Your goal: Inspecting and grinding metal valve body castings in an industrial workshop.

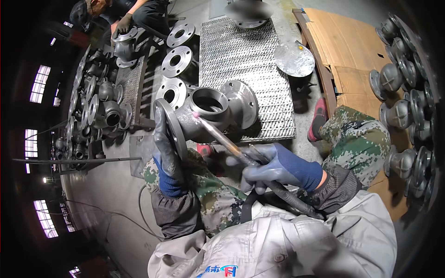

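Observation:
A grey cast-metal valve body (192,121) with round flanges and a threaded opening lies at the near end of a ridged metal plate. My left hand (167,150), in a blue and grey coated glove, is closed on the rim of its near-left flange. My gloved right hand (276,167) grips a die grinder (227,144) with a long slim shaft. The grinder's pink rounded tip (196,115) is at the body's outer wall, just below the threaded opening; contact is hard to judge. A dark ribbed hose (294,200) runs from my right hand toward my lap.
Loose flanges (176,61) line the left of the ridged plate (243,51). A round metal disc (295,59) stands at its right. Cardboard (354,53) and several valve bodies (397,116) lie far right. At upper left, a co-worker's gloved hand (124,24) touches another valve body (125,48).

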`<state>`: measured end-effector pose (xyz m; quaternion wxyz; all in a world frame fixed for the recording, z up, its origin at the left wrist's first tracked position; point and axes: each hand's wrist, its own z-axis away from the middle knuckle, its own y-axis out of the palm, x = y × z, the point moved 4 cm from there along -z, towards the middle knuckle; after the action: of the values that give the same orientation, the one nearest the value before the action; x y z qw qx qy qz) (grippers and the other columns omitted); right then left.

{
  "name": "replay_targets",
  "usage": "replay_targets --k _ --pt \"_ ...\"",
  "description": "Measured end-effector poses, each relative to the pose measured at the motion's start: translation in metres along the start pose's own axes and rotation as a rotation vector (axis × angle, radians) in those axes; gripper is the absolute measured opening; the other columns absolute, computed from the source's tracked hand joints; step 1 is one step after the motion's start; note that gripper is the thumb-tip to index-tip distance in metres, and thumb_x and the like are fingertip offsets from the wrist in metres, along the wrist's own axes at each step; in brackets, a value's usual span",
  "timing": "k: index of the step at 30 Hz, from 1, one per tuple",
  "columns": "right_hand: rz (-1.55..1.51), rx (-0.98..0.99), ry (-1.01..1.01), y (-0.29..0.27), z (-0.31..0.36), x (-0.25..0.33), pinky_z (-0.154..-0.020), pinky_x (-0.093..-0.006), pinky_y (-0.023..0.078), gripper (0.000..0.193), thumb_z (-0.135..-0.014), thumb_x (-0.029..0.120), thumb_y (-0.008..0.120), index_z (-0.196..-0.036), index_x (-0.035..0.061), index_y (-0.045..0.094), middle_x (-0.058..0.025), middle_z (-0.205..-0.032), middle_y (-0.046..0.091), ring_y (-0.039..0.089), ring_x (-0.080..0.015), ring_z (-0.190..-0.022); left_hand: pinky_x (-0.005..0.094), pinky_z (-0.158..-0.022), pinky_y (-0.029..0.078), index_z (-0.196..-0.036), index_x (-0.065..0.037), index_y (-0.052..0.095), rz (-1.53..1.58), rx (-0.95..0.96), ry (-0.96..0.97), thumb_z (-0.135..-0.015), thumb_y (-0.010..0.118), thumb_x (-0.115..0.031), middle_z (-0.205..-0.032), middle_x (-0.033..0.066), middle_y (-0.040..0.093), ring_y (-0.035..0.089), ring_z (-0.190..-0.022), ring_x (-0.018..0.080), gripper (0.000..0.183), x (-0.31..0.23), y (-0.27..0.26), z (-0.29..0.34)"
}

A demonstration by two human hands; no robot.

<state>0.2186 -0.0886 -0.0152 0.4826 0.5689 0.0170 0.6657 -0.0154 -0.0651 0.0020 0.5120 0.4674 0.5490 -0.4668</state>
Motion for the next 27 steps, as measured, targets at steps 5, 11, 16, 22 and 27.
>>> replay_targets --k 5,11,16,22,27 --pt "0.253 0.063 -0.253 0.034 -0.039 0.029 -0.06 -0.0261 0.053 0.037 -0.094 0.018 0.064 -0.128 0.0024 0.062 -0.0068 -0.084 0.071 0.065 -0.011 -0.065 0.0443 -0.118 0.033 -0.159 -0.001 0.021 0.126 -0.015 0.061 -0.1 0.032 -0.069 -0.159 0.0186 0.034 0.038 -0.144 0.0296 0.091 0.006 -0.009 -0.009" --pt "0.479 -0.028 -0.257 0.044 -0.089 -0.004 -0.067 -0.0285 0.05 0.031 -0.091 0.02 0.07 -0.114 -0.0001 0.067 -0.0037 -0.083 0.066 0.059 -0.0083 -0.074 0.0445 -0.12 0.031 -0.16 -0.001 0.018 0.229 0.166 0.097 -0.106 0.033 -0.053 -0.161 0.0207 0.03 0.034 -0.147 0.032 0.076 -0.006 0.009 -0.011" --pt "1.086 -0.416 -0.672 0.048 -0.09 -0.001 -0.068 -0.043 0.053 0.034 -0.085 0.032 0.074 -0.103 0.0025 0.069 -0.0176 -0.083 0.069 0.066 -0.0346 -0.073 0.0427 -0.107 0.042 -0.144 0.002 0.043 0.127 -0.144 -0.153 -0.108 0.041 -0.037 -0.132 0.0161 0.057 0.056 -0.122 0.0259 0.053 0.028 -0.015 -0.017" --pt "0.322 -0.065 -0.187 0.043 -0.112 -0.018 -0.05 -0.0344 0.052 0.032 -0.097 0.031 0.062 -0.096 -0.0003 0.067 -0.0204 -0.08 0.071 0.069 -0.0228 -0.059 0.0304 -0.09 0.052 -0.139 -0.001 0.051 0.354 -0.079 -0.018 -0.104 0.059 -0.023 -0.12 0.006 0.064 0.062 -0.107 0.0148 0.042 0.046 -0.024 -0.018" --pt "-0.903 0.808 0.032 0.075 -0.116 -0.041 -0.046 -0.0299 0.056 0.055 -0.108 0.04 0.038 -0.101 -0.0079 0.065 -0.0267 -0.072 0.069 0.067 -0.0286 -0.052 0.0302 -0.117 0.03 -0.153 0.0 0.039 0.455 0.161 0.213 -0.108 0.049 -0.034 -0.15 0.0103 0.045 0.043 -0.136 0.0156 0.058 0.041 -0.011 -0.01"
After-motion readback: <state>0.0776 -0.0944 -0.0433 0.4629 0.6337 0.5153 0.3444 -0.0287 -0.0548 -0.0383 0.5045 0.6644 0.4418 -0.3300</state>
